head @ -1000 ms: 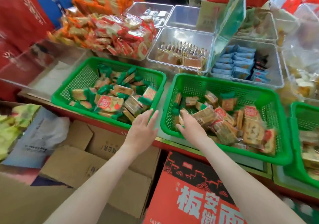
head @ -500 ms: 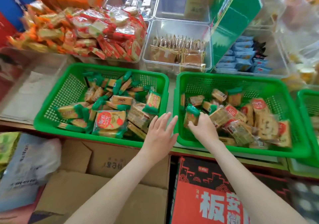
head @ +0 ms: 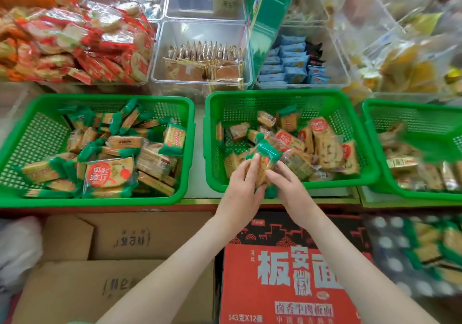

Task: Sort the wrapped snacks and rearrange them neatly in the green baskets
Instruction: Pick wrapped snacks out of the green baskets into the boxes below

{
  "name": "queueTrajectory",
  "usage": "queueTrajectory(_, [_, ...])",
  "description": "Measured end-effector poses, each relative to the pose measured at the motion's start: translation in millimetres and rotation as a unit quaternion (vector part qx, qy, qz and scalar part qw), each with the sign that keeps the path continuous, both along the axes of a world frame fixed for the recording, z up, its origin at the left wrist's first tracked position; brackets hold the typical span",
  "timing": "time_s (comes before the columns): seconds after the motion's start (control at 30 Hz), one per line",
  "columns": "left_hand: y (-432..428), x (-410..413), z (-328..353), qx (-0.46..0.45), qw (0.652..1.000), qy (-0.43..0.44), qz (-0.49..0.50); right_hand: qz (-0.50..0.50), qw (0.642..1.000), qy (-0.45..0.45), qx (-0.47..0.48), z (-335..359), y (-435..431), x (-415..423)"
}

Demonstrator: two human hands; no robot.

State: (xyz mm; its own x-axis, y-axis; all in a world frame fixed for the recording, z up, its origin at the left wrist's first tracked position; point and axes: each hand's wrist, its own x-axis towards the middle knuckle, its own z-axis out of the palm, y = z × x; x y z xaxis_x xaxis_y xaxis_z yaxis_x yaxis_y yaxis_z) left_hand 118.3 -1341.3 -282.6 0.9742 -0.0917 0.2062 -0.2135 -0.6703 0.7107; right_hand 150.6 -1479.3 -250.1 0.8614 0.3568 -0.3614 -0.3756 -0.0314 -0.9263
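The left green basket (head: 100, 201) stands on the bench (head: 197, 163) at the left. It is full of green-ended packets that lie in many directions, with one large red-labelled packet (head: 110, 173) on top near the front rim. Under the bench edge are brown cardboard boxes (head: 125, 286).

The left hand (head: 240, 188) reaches over the front rim of the middle green basket (head: 275, 96). Its fingers (head: 253, 160) are curled against the left side of one wrapped snack (head: 263, 158) and grasp it. This snack is lifted a little above the other packets, in the near-left part of the middle basket. Its long axis runs from the person toward the far side, nearly upright in the picture. The green sealed end points up and away, and the lower end sits between the two hands.

The right hand (head: 287, 188) comes from the other side. Its fingers (head: 275, 171) bend round the right lower edge of the same snack and grasp it too, so the packet is between the fingers of both hands. Below the right forearm stands a red carton (head: 287, 273).

Further right in the middle basket lie red-labelled packets, loosely piled. The right green basket (head: 400, 105) is just beside it, only partly in view and blurred.
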Motion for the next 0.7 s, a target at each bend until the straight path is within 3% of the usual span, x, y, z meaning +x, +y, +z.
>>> queueTrajectory(0.17, [-68.7,-18.9,13.1,-0.022,0.999,0.009,-0.039,-0.057,0.988,0.067,0.127,-1.9,-77.1,-28.9])
queueTrajectory(0.37, [-206.7,-50.5,12.9,-0.051,0.996,0.023,-0.064,-0.157,0.976,0.08,0.132,-19.5,-214.1,-68.5])
queueTrajectory(0.5, [-319.1,-67.3,-1.8,-0.03,0.998,0.031,-0.052,-0.196,0.975,0.073,0.071,-29.0,-340.2,-101.6])
queueTrajectory(0.6, [-391.5,-72.3,-11.9,-0.007,0.996,0.073,-0.042,-0.208,0.973,0.074,-0.065,-34.5,-432.4,-113.3])
queueTrajectory(0.7, [-445.2,-70.3,-19.5,0.053,0.99,0.113,-0.072,-0.239,0.945,0.107,-0.194,-43.4,-505.7,-109.4])
